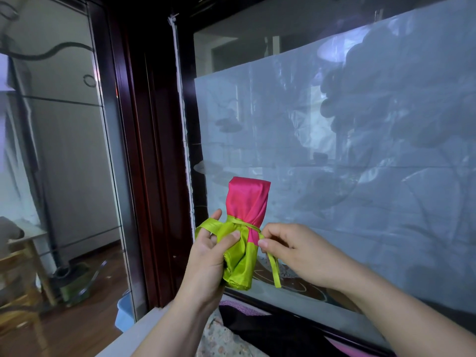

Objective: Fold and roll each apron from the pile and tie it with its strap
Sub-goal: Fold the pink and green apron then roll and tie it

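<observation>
- While the left hand [211, 256] holds the rolled apron [246, 228] upright in the air, its grip is clamped on the lower green half, thumb pressed on the cloth. A loop of the green strap [274, 266] runs round its fingers.
- The right hand [291, 251] has its grip pinched together on the strap, just beside the wrap at the roll's waist; a loose end hangs below.
- A blue bin [123, 315] stands on the wooden floor [85, 318]; its contents are hidden.
- A pile [257, 328] of black, pink and floral fabric lies on the pale counter [144, 328] below the hands.
- Behind are a sheet-covered window [360, 150], a dark red frame [144, 150] and a glass door [64, 124].
</observation>
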Available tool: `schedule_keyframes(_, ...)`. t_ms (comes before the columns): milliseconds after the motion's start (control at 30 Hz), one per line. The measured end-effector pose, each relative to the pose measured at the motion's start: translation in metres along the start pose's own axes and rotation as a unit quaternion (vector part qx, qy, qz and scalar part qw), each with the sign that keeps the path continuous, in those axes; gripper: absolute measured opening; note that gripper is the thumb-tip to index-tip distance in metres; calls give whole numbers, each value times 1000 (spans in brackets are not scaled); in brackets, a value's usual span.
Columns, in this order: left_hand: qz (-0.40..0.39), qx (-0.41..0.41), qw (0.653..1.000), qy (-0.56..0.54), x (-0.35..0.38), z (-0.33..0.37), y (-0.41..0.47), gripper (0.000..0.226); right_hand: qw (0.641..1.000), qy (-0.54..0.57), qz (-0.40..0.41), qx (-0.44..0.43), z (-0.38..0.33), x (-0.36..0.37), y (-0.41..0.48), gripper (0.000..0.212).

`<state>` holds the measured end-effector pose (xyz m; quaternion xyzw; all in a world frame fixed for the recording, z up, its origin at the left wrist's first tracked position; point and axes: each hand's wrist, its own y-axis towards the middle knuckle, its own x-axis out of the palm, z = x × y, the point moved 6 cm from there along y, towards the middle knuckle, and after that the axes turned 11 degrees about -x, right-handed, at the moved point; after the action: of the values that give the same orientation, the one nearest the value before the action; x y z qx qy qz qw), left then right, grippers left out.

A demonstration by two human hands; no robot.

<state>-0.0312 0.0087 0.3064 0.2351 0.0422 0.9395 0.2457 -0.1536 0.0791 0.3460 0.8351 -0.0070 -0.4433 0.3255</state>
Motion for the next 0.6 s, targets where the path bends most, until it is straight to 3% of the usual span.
schedule_keyframes(167, 24, 25, 998, 51, -7, 5, 2, 59, 990, 31, -134, 13, 4, 7, -8, 21)
schedule_keyframes(233, 11, 32, 996, 82, -10, 9, 4, 61, 985, 83, -139, 57, 17, 1, -11, 30)
schedule_keyframes(333, -17, 45, 991, 127, -5, 10, 4, 67, 954, 259, -35, 147, 32, -3, -11, 66)
schedule_keyframes(433, -46, 59, 975, 209, 10, 4, 3, 78, 896, 420, 58, 129, 25, 21, 0, 48)
schedule_keyframes(533, -80, 26, 972, 218, 11, 6, 5, 76, 867, 455, 158, 128, 35, 32, 4, 32)
schedule_keyframes(600, -71, 6, 980, 185, 0, 15, 10, 59, 874, 432, 183, 124, 41, 30, 3, 32)
